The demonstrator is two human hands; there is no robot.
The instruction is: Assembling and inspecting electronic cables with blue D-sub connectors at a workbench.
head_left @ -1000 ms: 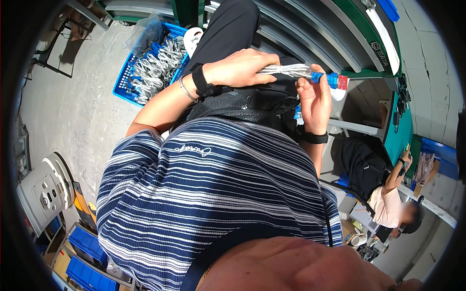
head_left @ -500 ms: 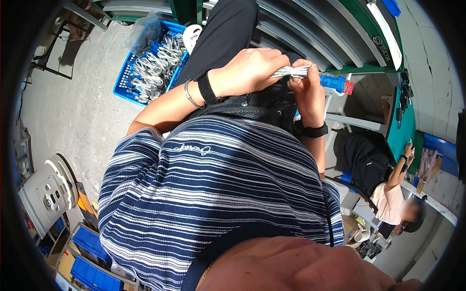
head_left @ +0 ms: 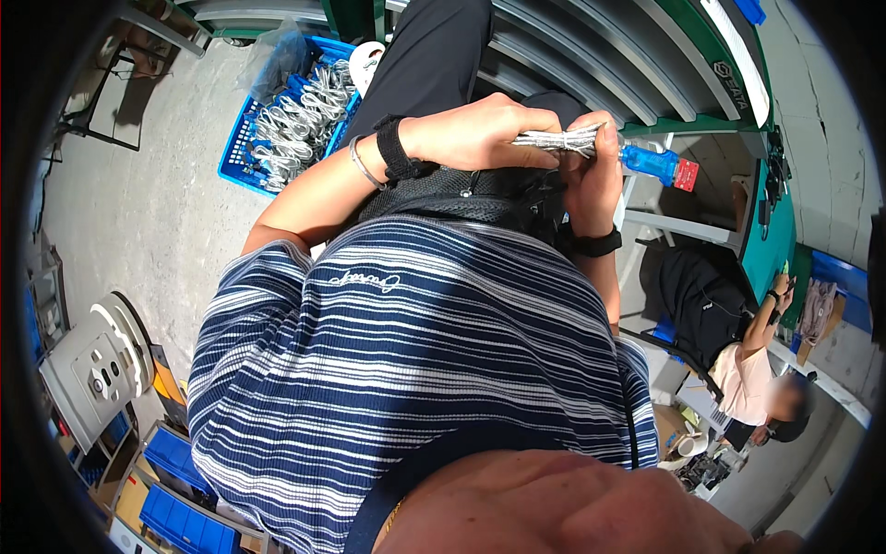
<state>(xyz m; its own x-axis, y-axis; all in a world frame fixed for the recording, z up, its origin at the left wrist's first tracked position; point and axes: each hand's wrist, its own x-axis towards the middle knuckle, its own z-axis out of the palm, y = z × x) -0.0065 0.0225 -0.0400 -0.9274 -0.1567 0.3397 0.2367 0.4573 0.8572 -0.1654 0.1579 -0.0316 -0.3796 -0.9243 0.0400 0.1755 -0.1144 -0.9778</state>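
Observation:
A coiled bundle of silvery-white cable (head_left: pixel 580 139), tied round its middle, lies between my two hands above my lap. My left hand (head_left: pixel 484 134), with a black band and a silver bracelet at the wrist, pinches the bundle's left end. On the other side my right hand (head_left: pixel 592 185) grips it near the tie, thumb on top. Out past the right thumb sticks a blue piece (head_left: pixel 651 163) with a red tip (head_left: pixel 686 175); its exact kind I cannot make out. Some of my right fingers are hidden behind the bundle.
A blue plastic crate (head_left: pixel 238 146) full of similar cable bundles (head_left: pixel 293 129) stands on the floor at the far left. Green-framed metal shelving (head_left: pixel 637 51) rises just ahead. Another person (head_left: pixel 738 369) sits at a green bench (head_left: pixel 771 222) on the right. A grey-white stool (head_left: pixel 88 374) stands at left.
The cable bundle's blue and red end has shifted to the right and slightly nearer. My left fingers have changed their hold at the left end, and the right hand has turned a little.

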